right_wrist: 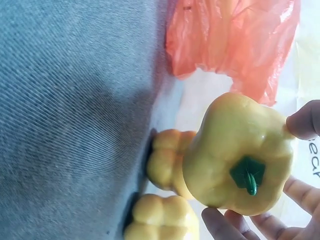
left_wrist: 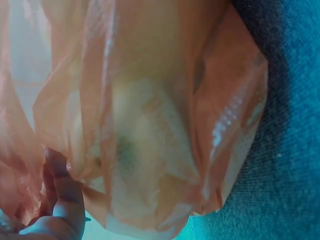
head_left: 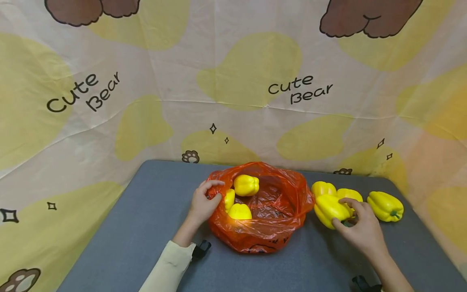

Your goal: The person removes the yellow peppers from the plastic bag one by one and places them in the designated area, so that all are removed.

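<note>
A red plastic bag (head_left: 255, 239) stands with its mouth spread open on the table, letting several yellow bell peppers (head_left: 246, 185) show inside. At the bag's left rim, my left hand (head_left: 204, 203) pinches the thin plastic; the left wrist view shows its curled fingers (left_wrist: 67, 200) against the bag. My right hand (head_left: 365, 229) grips a yellow bell pepper (head_left: 330, 211) to the right of the bag. In the right wrist view that pepper's green stem (right_wrist: 249, 177) faces the camera, with thumb and fingers round its sides.
Behind the held pepper, two more yellow peppers (head_left: 323, 188) sit on the grey table (head_left: 146, 243). Another yellow pepper (head_left: 384, 206) lies farther right, near the table's right edge. A patterned cloth (head_left: 233, 81) hangs behind the table.
</note>
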The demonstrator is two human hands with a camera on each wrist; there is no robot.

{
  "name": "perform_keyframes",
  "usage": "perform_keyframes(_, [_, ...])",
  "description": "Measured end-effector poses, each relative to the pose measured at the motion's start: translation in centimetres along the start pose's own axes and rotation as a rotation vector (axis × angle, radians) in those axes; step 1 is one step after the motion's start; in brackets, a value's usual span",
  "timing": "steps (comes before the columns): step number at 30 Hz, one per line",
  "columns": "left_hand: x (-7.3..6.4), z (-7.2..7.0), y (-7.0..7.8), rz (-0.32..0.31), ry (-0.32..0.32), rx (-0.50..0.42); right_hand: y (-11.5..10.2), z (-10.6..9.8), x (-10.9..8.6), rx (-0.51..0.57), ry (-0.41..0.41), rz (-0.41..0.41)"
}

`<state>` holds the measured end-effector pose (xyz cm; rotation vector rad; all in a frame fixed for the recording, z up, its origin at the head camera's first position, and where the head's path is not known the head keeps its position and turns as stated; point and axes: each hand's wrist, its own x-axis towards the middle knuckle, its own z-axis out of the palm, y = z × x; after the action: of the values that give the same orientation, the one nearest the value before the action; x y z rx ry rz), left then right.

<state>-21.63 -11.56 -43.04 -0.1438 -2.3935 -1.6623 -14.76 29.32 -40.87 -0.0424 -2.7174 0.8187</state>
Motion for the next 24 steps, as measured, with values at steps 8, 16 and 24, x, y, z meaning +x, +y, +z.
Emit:
perform_keyframes(8, [-0.2, 0.1, 0.0, 0.000, -0.007, -0.018, 0.4, 1.0, 0.1, 0.023, -0.042, -0.002])
perform_keyframes(16, [-0.2, 0.1, -0.2, 0.012, 0.001, -0.016, 0.5, 1.7, 0.3, 0.017, -0.059, -0.023])
perform_keyframes(24, [-0.3, 0.1, -0.1, 0.023, 0.008, -0.006, 0.8, 2.4, 0.7, 0.007, -0.067, -0.040])
